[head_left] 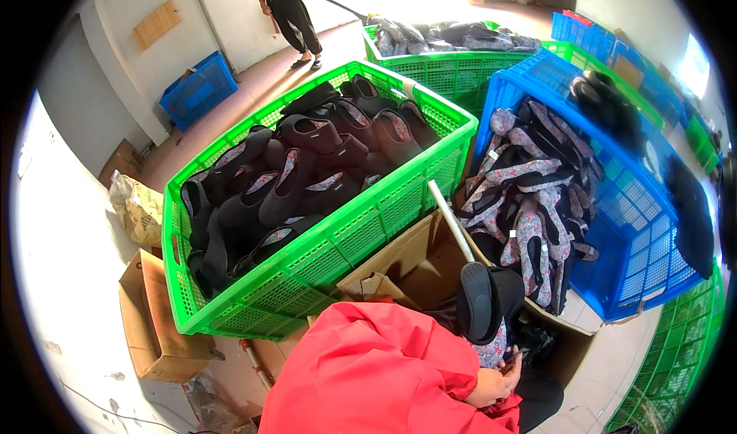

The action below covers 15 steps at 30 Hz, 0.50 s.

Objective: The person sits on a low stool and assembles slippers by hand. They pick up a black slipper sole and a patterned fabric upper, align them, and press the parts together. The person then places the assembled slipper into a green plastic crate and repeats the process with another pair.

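At the lower middle, my left hand (488, 388), reaching out of a red sleeve, is closed at the lower edge of a floral cloth piece (491, 349). The fingers of my right hand (513, 368) come together against the same edge; they are partly hidden. Just above the hands, a black shoe (479, 303) with a grey sole stands toe up, its sole facing me. Beside it is the lower end of a pale pole (451, 223). Black cloth lies around the shoe. Where the floral piece joins the shoe, if it does, is hidden.
A green crate (330, 269) heaped with black floral-lined shoes (307, 134) stands left. At right, a tipped blue crate (629, 242) spills floral-and-black pieces (530, 226). An open cardboard box (407, 261) sits before me. Another person (288, 11) stands far back, holding a handle toward a second green crate (445, 65).
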Motion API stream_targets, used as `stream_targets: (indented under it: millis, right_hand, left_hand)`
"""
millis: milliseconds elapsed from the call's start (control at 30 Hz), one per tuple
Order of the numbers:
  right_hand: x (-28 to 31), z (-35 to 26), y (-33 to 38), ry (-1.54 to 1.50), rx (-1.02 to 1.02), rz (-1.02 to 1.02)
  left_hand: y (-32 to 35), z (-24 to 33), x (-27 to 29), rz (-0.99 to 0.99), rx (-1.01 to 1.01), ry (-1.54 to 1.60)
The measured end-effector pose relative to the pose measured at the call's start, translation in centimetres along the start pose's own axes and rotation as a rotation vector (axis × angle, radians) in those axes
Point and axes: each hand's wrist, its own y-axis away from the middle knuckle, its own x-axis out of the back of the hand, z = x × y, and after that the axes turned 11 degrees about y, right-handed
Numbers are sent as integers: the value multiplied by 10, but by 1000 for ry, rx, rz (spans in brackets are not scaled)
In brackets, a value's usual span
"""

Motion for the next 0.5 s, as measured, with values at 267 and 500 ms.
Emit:
stream_targets:
  millis: [267, 500]
  right_hand:
    - [39, 3, -20, -175, -253, -210]
    - [27, 7, -14, -156, -104, -18]
  left_hand:
    - [-2, 3, 3, -29, 41, -7]
    - [-3, 5, 3, -66, 84, -22]
